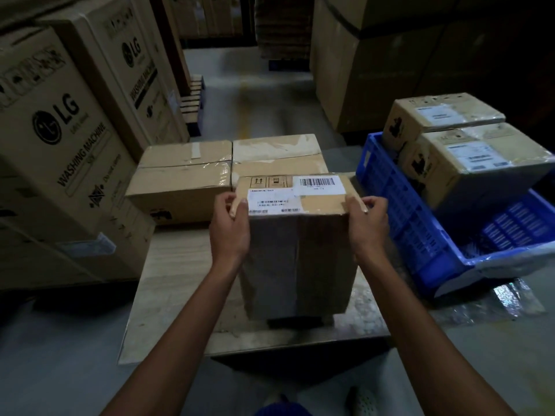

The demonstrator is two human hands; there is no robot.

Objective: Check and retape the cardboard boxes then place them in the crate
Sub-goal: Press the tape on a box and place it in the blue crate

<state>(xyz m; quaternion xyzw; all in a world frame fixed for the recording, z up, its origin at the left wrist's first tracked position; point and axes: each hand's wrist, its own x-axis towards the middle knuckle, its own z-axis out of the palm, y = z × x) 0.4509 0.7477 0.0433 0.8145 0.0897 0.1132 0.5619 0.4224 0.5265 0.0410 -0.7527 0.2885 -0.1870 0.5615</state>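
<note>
A tall cardboard box (pixel 297 253) with white barcode labels on top stands on a low table (pixel 177 283) in the middle of the head view. My left hand (pixel 229 223) grips its upper left edge, thumb on top. My right hand (pixel 368 223) grips its upper right edge, fingers curled round the corner. A blue plastic crate (pixel 399 202) sits to the right and holds two taped cardboard boxes, a far one (pixel 438 118) and a near one (pixel 477 163).
Two flatter cardboard boxes, a left one (pixel 180 178) and a right one (pixel 277 156), lie on the table behind the held box. Large washing-machine cartons (pixel 57 151) stand at the left. More big cartons (pixel 390 70) rise at the back right. Clear plastic film (pixel 492 304) lies by the crate.
</note>
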